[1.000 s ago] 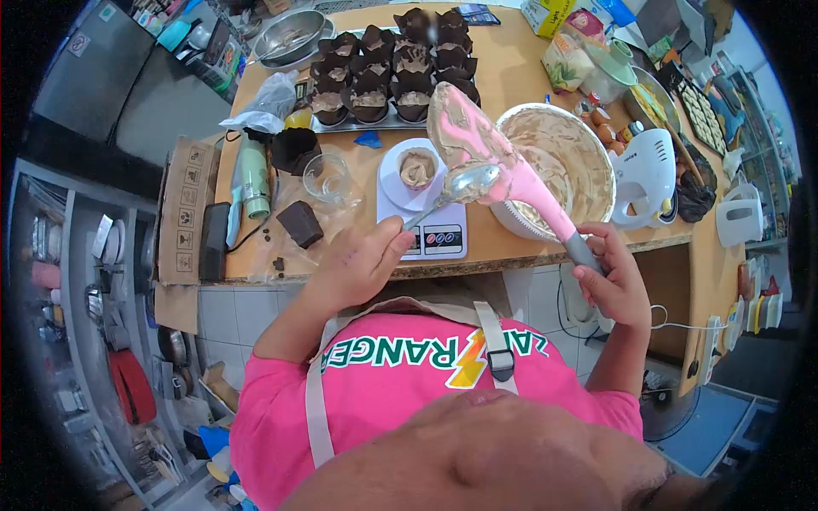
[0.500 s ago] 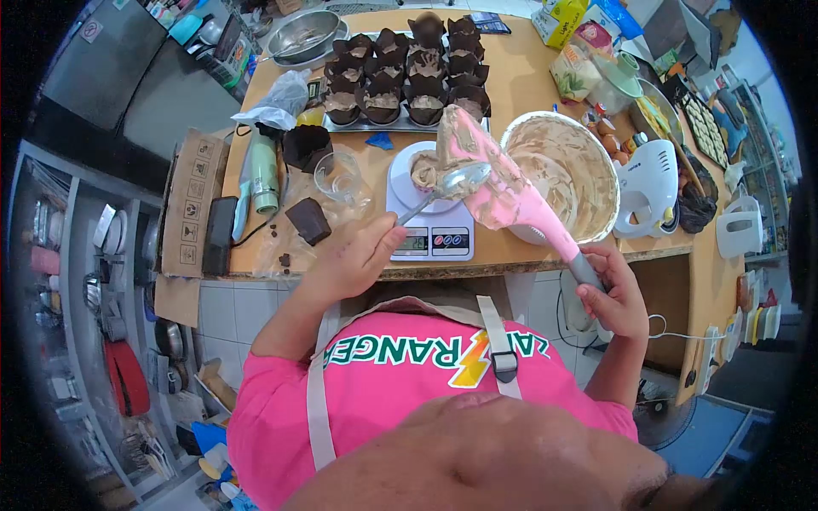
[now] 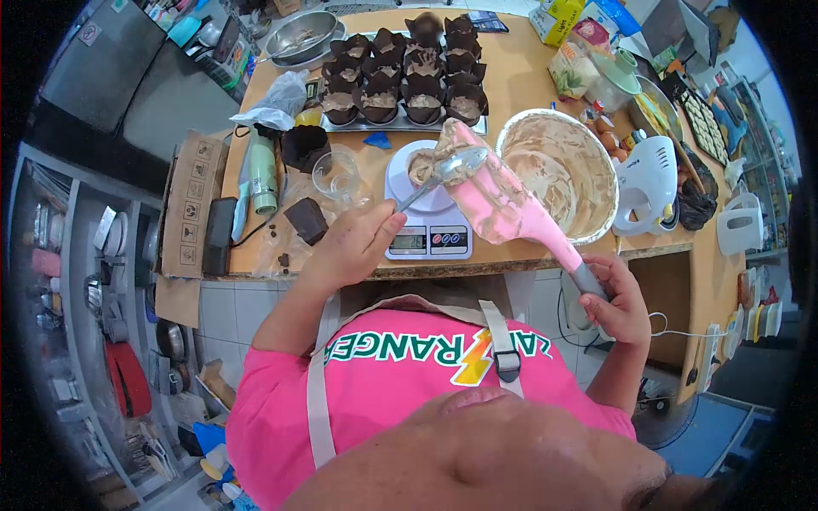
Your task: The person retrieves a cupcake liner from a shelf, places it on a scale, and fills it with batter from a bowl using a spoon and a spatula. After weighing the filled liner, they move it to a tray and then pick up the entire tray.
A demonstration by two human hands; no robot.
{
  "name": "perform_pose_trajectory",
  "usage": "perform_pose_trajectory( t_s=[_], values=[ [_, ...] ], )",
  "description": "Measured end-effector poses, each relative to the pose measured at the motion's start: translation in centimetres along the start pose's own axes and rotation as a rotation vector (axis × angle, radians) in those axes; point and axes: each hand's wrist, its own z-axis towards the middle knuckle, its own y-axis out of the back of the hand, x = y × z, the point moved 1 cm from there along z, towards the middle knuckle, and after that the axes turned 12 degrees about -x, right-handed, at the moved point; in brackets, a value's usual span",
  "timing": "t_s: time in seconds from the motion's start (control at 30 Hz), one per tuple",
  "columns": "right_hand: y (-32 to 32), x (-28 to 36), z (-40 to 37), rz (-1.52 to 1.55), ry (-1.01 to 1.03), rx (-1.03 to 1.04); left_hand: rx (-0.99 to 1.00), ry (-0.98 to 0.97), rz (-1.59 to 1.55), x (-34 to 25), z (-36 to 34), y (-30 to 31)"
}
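Observation:
My left hand (image 3: 362, 243) is closed round the handle of a metal spoon (image 3: 462, 166). The spoon's bowl lies against the batter-smeared blade of a pink spatula (image 3: 503, 200), whose grey handle my right hand (image 3: 618, 298) grips. Both tools are over the right part of a white kitchen scale (image 3: 429, 241). On the scale's round plate is a small cup with brown batter (image 3: 419, 168), partly hidden by the spatula. A large white bowl (image 3: 558, 175) with batter-coated walls stands just right of the spatula.
Behind the scale is a metal tray (image 3: 409, 123) of dark paper cups holding batter. At left are a clear plastic cup (image 3: 336, 176), loose dark paper cups (image 3: 307, 220) and a green bottle (image 3: 263, 175). A white hand mixer (image 3: 648, 187) stands right of the bowl.
The spatula blade has tilted and shifted slightly down, with the spoon's bowl moving a little up and left along it. My right hand has dropped slightly.

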Motion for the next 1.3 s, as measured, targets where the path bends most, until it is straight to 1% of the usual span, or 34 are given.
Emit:
perform_pose_trajectory(
  t_s=[0.1,0.17,0.27,0.37,0.5,0.6,0.67,0.7,0.77,0.8,0.87,0.9,0.97,1.0,1.07,1.1,1.17,1.2,1.27,1.3],
  values=[
    [0.2,-0.1,-0.2,-0.003,0.023,-0.007,-0.006,0.026,-0.028,0.2,0.3,-0.2],
    [0.3,0.0,-0.4,-0.014,0.009,0.012,-0.035,0.055,-0.042,0.2,0.6,-0.2],
    [0.3,-0.3,-0.6,0.009,-0.020,0.002,-0.078,0.035,-0.063,0.7,0.9,-0.5],
    [0.3,0.0,-0.6,0.000,-0.032,0.024,-0.066,0.075,-0.076,1.1,1.2,-0.8],
    [0.8,-0.2,-1.0,-0.009,-0.045,0.031,-0.057,0.055,-0.053,2.0,1.2,-1.0],
    [2.0,-0.5,-1.4,-0.092,-0.011,0.073,-0.079,0.026,-0.027,2.1,1.0,-0.8],
    [2.5,-0.7,-1.7,-0.161,0.039,-0.005,-0.113,0.020,0.045,1.9,0.9,-0.4],
    [2.4,-0.7,-1.7,-0.162,0.038,-0.001,-0.114,0.024,0.045,1.9,0.8,-0.3],
    [2.2,-0.6,-1.6,-0.233,0.174,-0.186,-0.137,-0.008,0.150,2.0,0.7,0.1],
    [2.1,-0.6,-1.4,-0.233,0.174,-0.183,-0.138,-0.005,0.150,1.8,0.6,0.3],
    [1.7,-0.3,-0.7,-0.462,0.496,-0.342,-0.134,-0.026,0.298,1.1,0.5,1.2],
    [1.6,-0.2,-0.4,-0.461,0.495,-0.338,-0.135,-0.022,0.299,0.9,0.4,1.6],
    [1.4,0.4,0.1,-0.593,0.625,-0.402,-0.142,-0.047,0.400,0.4,0.3,2.4],
    [1.1,0.9,0.4,-0.591,0.628,-0.400,-0.144,-0.045,0.402,0.3,0.3,2.6],
    [-0.2,2.3,0.8,-0.706,0.802,-0.420,-0.147,-0.053,0.459,0.0,0.3,3.1],
    [-0.7,2.3,1.2,-0.702,0.806,-0.419,-0.150,-0.053,0.463,-0.2,0.2,3.3],
    [-1.7,2.3,1.5,-0.824,0.988,-0.420,-0.141,-0.019,0.491,-0.5,0.0,3.3],
    [-2.1,2.4,1.6,-0.823,0.989,-0.420,-0.141,-0.019,0.492,-0.7,-0.1,3.3],
    [-2.9,2.5,1.6,-1.002,1.077,-0.420,-0.133,-0.023,0.530,-1.0,-0.1,3.2],
    [-3.2,2.3,1.5,-1.051,1.075,-0.430,-0.132,-0.024,0.529,-1.1,-0.1,3.1]
  ],
)
